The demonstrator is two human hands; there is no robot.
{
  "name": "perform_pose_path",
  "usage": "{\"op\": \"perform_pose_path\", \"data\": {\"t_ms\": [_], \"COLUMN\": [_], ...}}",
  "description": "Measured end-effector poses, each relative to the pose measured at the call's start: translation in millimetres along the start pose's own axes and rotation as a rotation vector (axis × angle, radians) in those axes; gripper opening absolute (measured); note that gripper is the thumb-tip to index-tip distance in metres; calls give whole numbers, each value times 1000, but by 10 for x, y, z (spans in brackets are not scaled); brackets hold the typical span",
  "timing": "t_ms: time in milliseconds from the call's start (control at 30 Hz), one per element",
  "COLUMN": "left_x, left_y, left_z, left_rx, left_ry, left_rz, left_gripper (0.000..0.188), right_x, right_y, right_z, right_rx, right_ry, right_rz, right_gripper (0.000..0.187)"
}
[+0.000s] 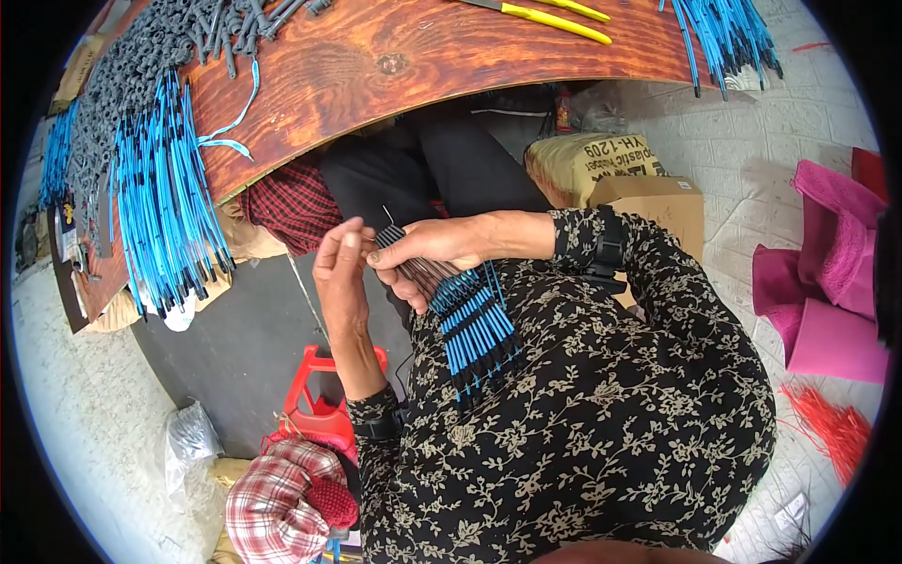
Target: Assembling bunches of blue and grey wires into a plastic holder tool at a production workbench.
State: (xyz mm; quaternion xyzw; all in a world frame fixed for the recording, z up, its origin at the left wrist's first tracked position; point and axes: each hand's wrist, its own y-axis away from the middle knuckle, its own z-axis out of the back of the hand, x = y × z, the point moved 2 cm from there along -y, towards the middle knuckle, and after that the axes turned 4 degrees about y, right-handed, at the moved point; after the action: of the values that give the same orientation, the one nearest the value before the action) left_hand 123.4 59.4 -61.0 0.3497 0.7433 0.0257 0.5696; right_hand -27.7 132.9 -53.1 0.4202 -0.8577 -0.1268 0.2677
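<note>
My right hand [437,246] grips a flat bundle of thin blue rods with black ends [479,334]. The rods fan out toward my chest, side by side, with dark bands across them. Their dark tips poke out past my right thumb, where a thin bent wire [387,216] also shows. Close beside these tips is my left hand [343,268], its thumb and fingers drawn together in a pinch. Whatever it pinches is too small to make out.
Across the top runs a brown wooden table [395,61]. On it lie blue rods [169,188], a heap of grey plastic parts [141,61] and yellow-handled pliers [554,21]. A red stool [315,399], a cardboard box [658,202], a sack [583,160] and pink fabric [827,273] surround me.
</note>
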Motion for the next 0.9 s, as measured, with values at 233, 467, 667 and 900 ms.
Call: {"op": "perform_pose_path", "data": {"t_ms": [233,467,667,900], "left_x": [-436,-392,-413,-305], "left_y": [184,395,359,162], "left_z": [-151,30,-10,-360], "left_rx": [-163,49,-76,422], "left_ry": [-315,-420,-678,-1132], "left_rz": [-439,-232,-557,-862], "left_gripper": [17,14,20,53], "right_x": [-15,21,27,-29], "right_y": [30,-10,-6,-39], "right_z": [29,52,44,112], "right_rx": [3,36,64,115], "right_ry": [-37,-16,-28,-13], "right_rz": [33,36,37,79], "right_gripper": [31,31,31,29]}}
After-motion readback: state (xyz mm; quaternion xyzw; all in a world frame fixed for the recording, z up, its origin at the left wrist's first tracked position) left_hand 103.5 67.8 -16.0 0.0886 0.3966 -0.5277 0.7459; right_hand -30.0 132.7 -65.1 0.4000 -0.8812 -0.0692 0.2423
